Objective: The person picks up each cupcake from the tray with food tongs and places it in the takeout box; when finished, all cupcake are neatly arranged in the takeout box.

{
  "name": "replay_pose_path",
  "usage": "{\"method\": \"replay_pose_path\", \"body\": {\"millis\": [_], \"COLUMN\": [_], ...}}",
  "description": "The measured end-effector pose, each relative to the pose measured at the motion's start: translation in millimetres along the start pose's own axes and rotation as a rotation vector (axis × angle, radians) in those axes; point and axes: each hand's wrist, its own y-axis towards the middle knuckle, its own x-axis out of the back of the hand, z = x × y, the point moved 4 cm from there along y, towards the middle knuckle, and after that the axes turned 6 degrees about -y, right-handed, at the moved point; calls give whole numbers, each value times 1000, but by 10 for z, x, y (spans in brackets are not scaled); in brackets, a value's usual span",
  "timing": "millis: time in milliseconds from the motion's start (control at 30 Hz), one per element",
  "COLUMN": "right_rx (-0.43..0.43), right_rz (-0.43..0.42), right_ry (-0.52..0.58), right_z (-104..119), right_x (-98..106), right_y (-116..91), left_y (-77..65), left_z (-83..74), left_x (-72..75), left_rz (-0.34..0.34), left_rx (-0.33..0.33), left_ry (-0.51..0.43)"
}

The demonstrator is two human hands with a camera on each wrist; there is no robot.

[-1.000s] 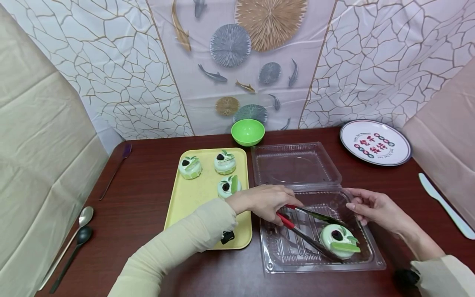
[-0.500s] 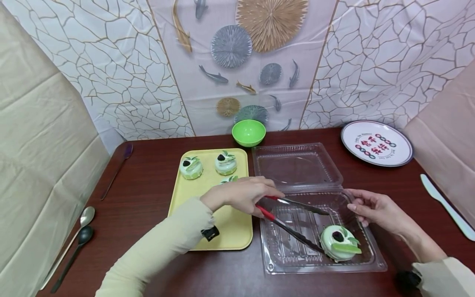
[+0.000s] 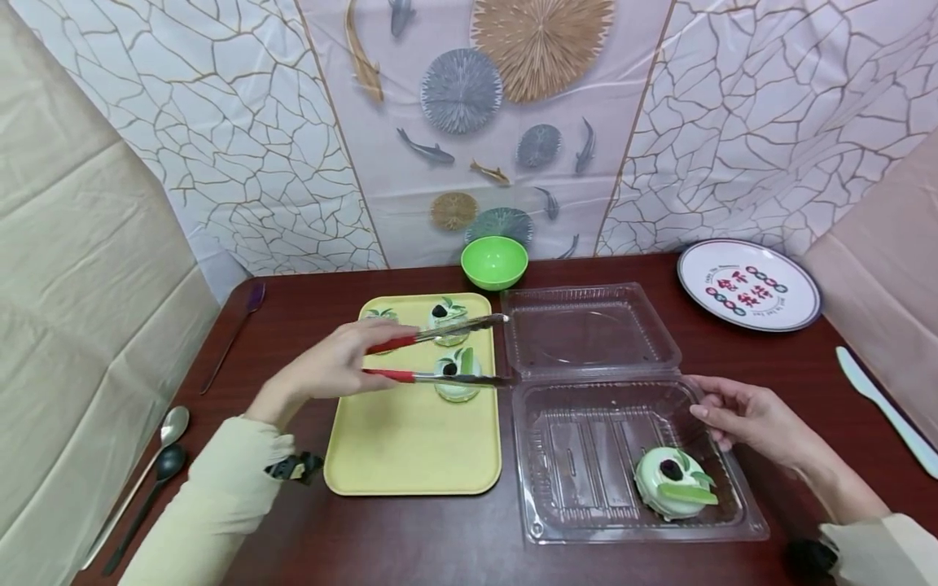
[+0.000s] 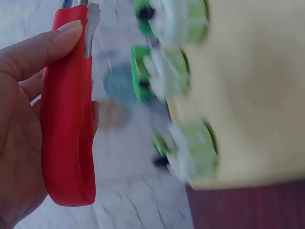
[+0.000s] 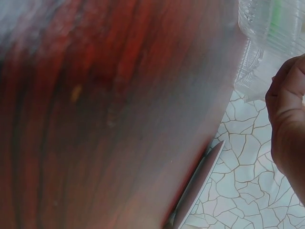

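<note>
My left hand grips a pair of red-handled tongs over the yellow tray, their arms spread apart with nothing between the tips. On the tray sit three small cream-topped cakes with green leaves and a dark berry: one at front right, one at back right, and one at back left, partly covered by hand and tongs. A similar cake lies in the front right corner of the clear plastic container. My right hand pinches that container's right rim near the hinge.
The container's lid lies folded back behind its base. A green bowl and a white plate stand along the back. A pale knife lies at right; a silver spoon, black spoon and purple-headed utensil lie left.
The tongs have let go of the cake in the container. My left hand has carried them leftward and back over the tray, where they now point right. My right hand keeps its place.
</note>
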Motion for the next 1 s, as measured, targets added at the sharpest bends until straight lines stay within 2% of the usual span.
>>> {"method": "replay_pose_path", "body": {"millis": [167,333,500,633,767,1000], "right_rx": [-3,4,-1,-7,6,3], "right_rz": [-4,-10,-7,-13,-15,-14], "right_ry": [8,7,0,-9,-3,0], "right_z": [-12,-10,-1,2,-7,-8], "right_x": [11,12,5,7,8,8], "right_y": [-10,-17,-14,-3,6,6], "left_y": [-304,-458,-506,-502,-496,-503], "left_z": [255,393,500,550,575,610], "left_x": [80,15,-98,-162,-196,-234], "left_rz": [-53,-52,-42,-36,-30,-18], "left_rx": [122,163,184,176,157,166], "left_ry": [-16,-14,-11,-8,-7,8]}}
